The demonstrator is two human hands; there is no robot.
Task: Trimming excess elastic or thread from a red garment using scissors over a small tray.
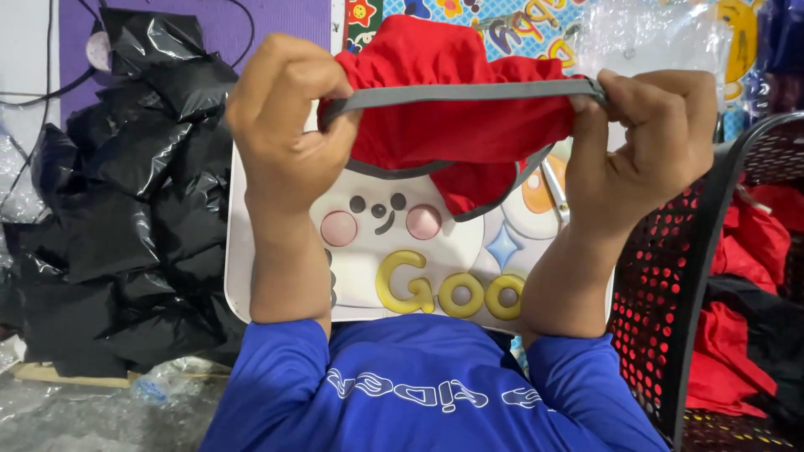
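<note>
I am seeing a red garment (452,125) made of thin cloth, with a grey elastic band (461,92) running along its upper edge and more grey trim curving along its lower edges. The band is being pulled into a nearly straight line, while the red cloth is bunching above it and hanging down below it in soft folds.

Going from the left: a pile of black plastic bags (134,209) is lying beside me. Next, my left hand (285,125) is closing into a fist around the left end of the band, with red cloth gathered under the fingers. The garment is stretching between both hands, held up in the air in front of me. My right hand (645,142) is gripping the right end of the band, fingers curled tight over it and the thumb pressing from below. Both hands are holding the same garment, one at each end.

Under the garment, a white board with a cartoon face (402,251) is lying over my lap, above my blue sleeves (419,385).

At the far right, a black perforated basket (670,293) is standing, and red and black cloth pieces (745,326) are lying inside it.
</note>
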